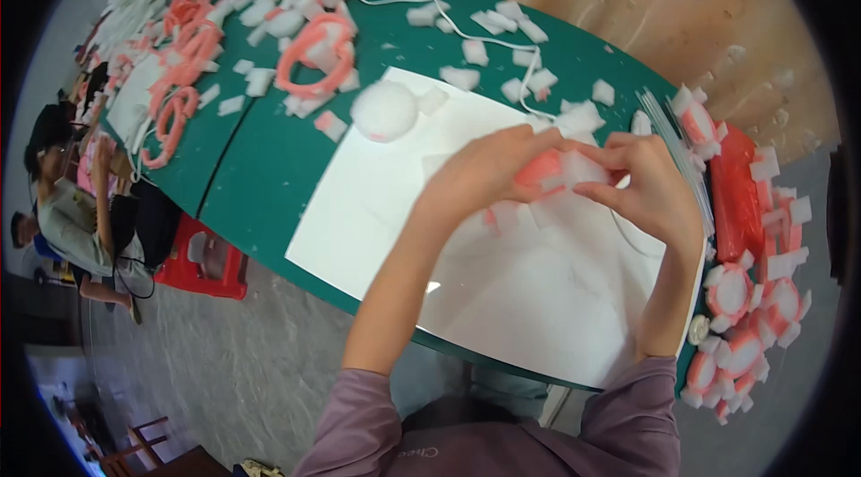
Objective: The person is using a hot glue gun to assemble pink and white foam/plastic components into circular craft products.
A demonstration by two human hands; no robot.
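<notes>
My left hand (489, 168) is closed around a pink foam piece (538, 172) above a white board (341, 217). The thumb and fingers of my right hand (653, 177) pinch a white foam block (583, 170) against the right side of that pink piece. My left fingers partly cover the pink foam, so its full shape is hidden. Small foam scraps (502, 217) lie on the board just below my hands. A round white foam ball (384, 111) rests at the board's far left corner, beside a white block (432, 100).
The green table (260, 217) bears loose white foam blocks (507, 18), a white cord (466, 36) and pink rings (316, 56). At right are thin clear rods (680, 150), a red plastic package (735, 199) and several pink rings with white blocks (744, 351). A person sits far left, near a red stool (204, 262).
</notes>
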